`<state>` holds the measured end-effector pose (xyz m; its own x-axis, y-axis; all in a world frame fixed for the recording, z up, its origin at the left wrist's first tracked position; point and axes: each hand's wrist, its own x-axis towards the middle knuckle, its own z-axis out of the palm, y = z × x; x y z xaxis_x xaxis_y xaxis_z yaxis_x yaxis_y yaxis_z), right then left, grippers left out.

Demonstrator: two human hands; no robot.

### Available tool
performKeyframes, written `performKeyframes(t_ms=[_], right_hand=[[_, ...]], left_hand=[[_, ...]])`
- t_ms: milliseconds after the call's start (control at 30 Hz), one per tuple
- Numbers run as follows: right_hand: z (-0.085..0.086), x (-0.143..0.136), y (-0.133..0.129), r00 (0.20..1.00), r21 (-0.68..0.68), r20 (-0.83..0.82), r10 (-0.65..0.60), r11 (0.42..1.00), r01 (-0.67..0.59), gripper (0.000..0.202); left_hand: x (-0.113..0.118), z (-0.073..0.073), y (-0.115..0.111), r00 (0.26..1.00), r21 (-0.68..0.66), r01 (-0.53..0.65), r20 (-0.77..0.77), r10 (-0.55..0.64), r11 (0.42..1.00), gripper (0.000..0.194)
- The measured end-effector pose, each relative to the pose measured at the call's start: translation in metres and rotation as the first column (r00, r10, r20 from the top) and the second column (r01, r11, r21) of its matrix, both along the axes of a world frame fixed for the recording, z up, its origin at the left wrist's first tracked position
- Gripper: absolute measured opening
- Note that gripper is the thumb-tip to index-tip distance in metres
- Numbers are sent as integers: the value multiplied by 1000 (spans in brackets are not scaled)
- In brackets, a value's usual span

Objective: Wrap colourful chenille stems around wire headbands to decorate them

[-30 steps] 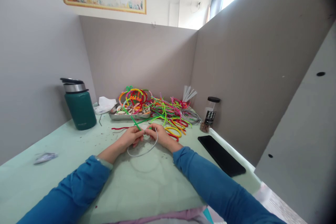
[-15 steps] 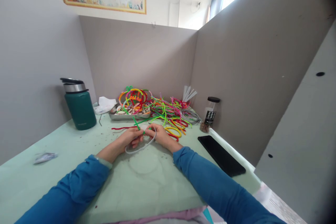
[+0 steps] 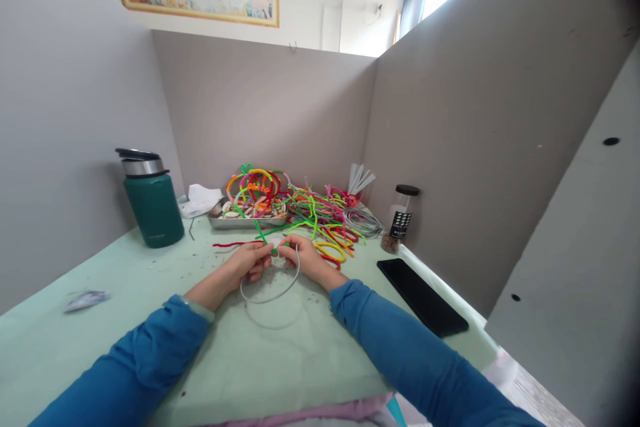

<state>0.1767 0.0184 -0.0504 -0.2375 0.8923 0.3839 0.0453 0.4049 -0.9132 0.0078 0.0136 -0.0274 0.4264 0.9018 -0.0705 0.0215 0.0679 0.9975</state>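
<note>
Between my two hands is a green pipe cleaner (image 3: pixel 261 231), its free end sticking up and away from me. My left hand (image 3: pixel 250 260) pinches it from the left, fingers curled. My right hand (image 3: pixel 303 255) pinches close by on the right, the fingertips almost meeting. A thin pale hoop (image 3: pixel 273 301) hangs below the fingers, both ends running up into the hands. Where the green strand meets the hoop is mostly covered by my fingers. Just beyond my left hand lies a dark red pipe cleaner (image 3: pixel 230 244).
A metal tray (image 3: pixel 247 221) holds shell-like pieces and colourful hoops. Right of it lie a heap of pipe cleaners (image 3: pixel 320 210) and coiled grey wire (image 3: pixel 363 222). A green flask (image 3: pixel 153 207) stands left; a jar (image 3: pixel 399 220) and black phone (image 3: pixel 423 297) are at right.
The pale hoop has tipped, so its loop hangs lower and looks rounder. The green strand's free end has shifted slightly. Both hands stay nearly in place.
</note>
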Motion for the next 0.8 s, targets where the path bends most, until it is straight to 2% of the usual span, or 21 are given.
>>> performKeyframes(t_ms=[267,667,800], right_hand=[[2,0,-2,999,-24,16,36,999,-36,21],[-3,1,1,994,7,106,38,999,-39,44],[-1,1,0,993,-11,100,56,998,-55,44]], left_hand=[[-1,0,1,999,21,34,-13,-33,999,37],[1,-1,1,994,181,-28,-101,47,983,43],[2,0,1,991,213,-42,-117,68,976,44]])
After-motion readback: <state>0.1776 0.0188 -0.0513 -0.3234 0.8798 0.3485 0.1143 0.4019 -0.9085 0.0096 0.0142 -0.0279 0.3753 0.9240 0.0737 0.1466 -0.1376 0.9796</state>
